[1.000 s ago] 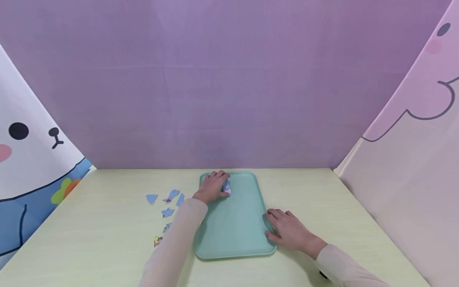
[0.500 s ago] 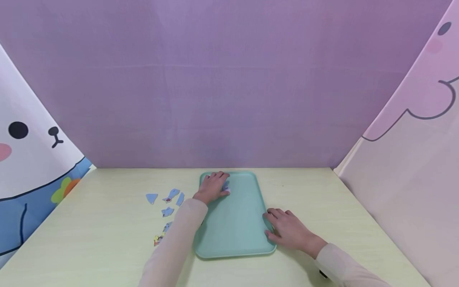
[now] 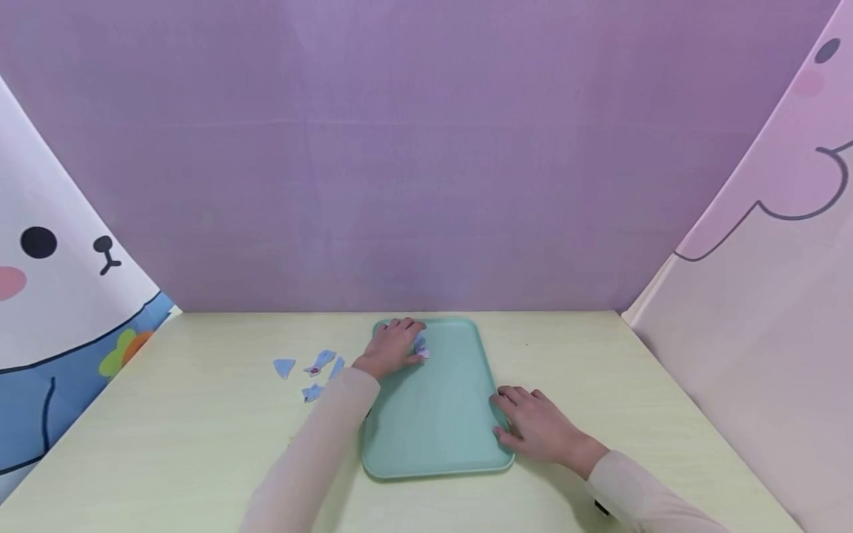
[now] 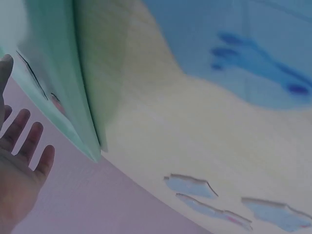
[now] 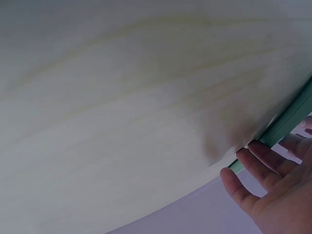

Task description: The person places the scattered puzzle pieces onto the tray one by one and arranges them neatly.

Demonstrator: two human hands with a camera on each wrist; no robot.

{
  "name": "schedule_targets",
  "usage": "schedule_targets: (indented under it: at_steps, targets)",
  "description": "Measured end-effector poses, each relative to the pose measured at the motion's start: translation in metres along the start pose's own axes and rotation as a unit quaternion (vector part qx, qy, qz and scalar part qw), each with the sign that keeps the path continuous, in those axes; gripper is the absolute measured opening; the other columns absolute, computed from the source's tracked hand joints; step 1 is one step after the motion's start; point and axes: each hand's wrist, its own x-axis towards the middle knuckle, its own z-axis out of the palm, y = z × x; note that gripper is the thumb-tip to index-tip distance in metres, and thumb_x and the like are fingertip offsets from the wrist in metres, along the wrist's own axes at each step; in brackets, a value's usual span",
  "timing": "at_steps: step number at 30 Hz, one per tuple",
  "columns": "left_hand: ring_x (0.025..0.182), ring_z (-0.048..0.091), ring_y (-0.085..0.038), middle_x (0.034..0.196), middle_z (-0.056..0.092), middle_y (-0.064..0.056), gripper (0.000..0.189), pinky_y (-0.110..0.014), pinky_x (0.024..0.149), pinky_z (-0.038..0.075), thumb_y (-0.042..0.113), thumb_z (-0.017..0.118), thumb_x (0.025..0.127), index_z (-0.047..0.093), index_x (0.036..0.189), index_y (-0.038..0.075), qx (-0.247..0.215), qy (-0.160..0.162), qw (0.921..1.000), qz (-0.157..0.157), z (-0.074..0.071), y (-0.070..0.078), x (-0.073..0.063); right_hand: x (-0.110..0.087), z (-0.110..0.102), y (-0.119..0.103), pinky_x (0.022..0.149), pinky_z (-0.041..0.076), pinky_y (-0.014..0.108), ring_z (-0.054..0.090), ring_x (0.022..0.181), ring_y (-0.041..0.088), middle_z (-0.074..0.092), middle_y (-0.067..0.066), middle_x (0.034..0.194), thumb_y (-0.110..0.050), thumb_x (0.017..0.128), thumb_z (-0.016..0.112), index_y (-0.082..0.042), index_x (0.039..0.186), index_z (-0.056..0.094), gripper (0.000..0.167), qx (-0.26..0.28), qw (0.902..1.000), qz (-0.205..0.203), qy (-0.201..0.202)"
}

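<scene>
Over the far left part of a mint-green tray (image 3: 440,422) is my left hand (image 3: 389,348), its fingers spread and relaxed. A small blue and lilac puzzle piece (image 3: 421,348) shows between its fingers and thumb, partly covered by the hand. In the left wrist view the left hand (image 4: 22,180) has loose fingers beside the tray wall (image 4: 53,73). My right hand (image 3: 543,429) rests its fingertips on the tray's right edge. The right wrist view has that hand (image 5: 282,195) with fingers extended against the green rim (image 5: 287,117).
Left of the tray lie several loose blue puzzle pieces, among them a triangular one (image 3: 283,368) and a longer one (image 3: 321,361). My left sleeve (image 3: 313,459) covers others. A small black object (image 3: 602,508) sits by my right sleeve. A purple wall (image 3: 400,155) closes off the back.
The puzzle piece by my left hand has gone from tilted up to lying lower on the tray. My left forearm has shifted slightly left, covering nearby pieces. The right hand stays put.
</scene>
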Motion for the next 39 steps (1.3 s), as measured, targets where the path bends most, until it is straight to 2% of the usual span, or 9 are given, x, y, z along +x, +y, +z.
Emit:
schedule_targets:
  at_steps: [8,13,16,23,27,34,39]
  targets:
    - [0.117,0.047,-0.028,0.124,0.053,-0.005,0.057,-0.049,0.098,0.037,0.038,0.068,0.080,0.050,0.128,0.014,0.004,-0.001,1.0000,0.002,-0.006,-0.006,-0.011,0.000,0.000,0.000,0.081,0.046,0.048,0.054,0.108,0.025,0.056,0.011,0.118,-0.036,0.085,0.057,-0.007,0.119,0.055,0.045,0.000,1.0000,0.001,-0.007]
    - [0.106,0.049,-0.025,0.112,0.056,-0.003,0.054,-0.046,0.091,0.040,0.037,0.069,0.079,0.052,0.124,0.014,0.002,0.000,1.0000,0.004,-0.009,-0.009,-0.022,0.000,0.002,0.000,0.080,0.047,0.047,0.054,0.108,0.025,0.056,0.011,0.118,-0.036,0.086,0.057,-0.006,0.119,0.055,0.044,0.000,1.0000,0.002,-0.009]
    - [0.105,0.049,-0.025,0.110,0.057,-0.003,0.053,-0.045,0.088,0.041,0.037,0.070,0.078,0.053,0.123,0.014,0.004,-0.001,1.0000,0.004,-0.012,-0.012,-0.027,-0.001,0.002,0.001,0.080,0.047,0.046,0.054,0.108,0.025,0.056,0.011,0.118,-0.036,0.085,0.057,-0.006,0.119,0.055,0.045,-0.001,1.0000,0.003,-0.007]
    - [0.106,0.050,-0.025,0.116,0.056,-0.003,0.046,-0.047,0.088,0.042,0.036,0.069,0.079,0.057,0.119,0.017,-0.003,-0.002,1.0000,0.000,-0.015,-0.024,-0.040,0.000,0.002,0.002,0.082,0.046,0.047,0.053,0.110,0.025,0.055,0.010,0.120,-0.038,0.086,0.055,-0.007,0.120,0.054,0.046,0.000,0.9998,0.012,-0.014]
    - [0.106,0.050,-0.025,0.118,0.056,-0.003,0.048,-0.046,0.089,0.042,0.036,0.069,0.079,0.056,0.122,0.017,-0.005,-0.005,1.0000,0.000,-0.019,-0.031,-0.049,0.000,0.003,0.002,0.082,0.046,0.046,0.053,0.111,0.025,0.055,0.010,0.120,-0.038,0.086,0.056,-0.008,0.120,0.054,0.046,0.000,0.9998,0.012,-0.014]
    - [0.103,0.053,-0.029,0.115,0.058,-0.006,0.047,-0.046,0.082,0.045,0.034,0.071,0.077,0.058,0.117,0.013,0.013,0.016,0.9997,0.016,-0.026,-0.041,-0.065,0.000,0.004,0.003,0.082,0.046,0.046,0.053,0.110,0.025,0.056,0.010,0.119,-0.038,0.085,0.056,-0.008,0.120,0.055,0.046,0.004,0.9999,0.011,-0.009]
    - [0.102,0.053,-0.028,0.113,0.059,-0.007,0.044,-0.046,0.082,0.046,0.033,0.071,0.077,0.059,0.115,0.012,0.020,0.021,0.9995,0.013,-0.027,-0.052,-0.075,0.000,0.003,0.002,0.082,0.046,0.047,0.053,0.110,0.025,0.056,0.010,0.119,-0.038,0.085,0.056,-0.007,0.120,0.055,0.046,0.008,0.9999,0.011,-0.009]
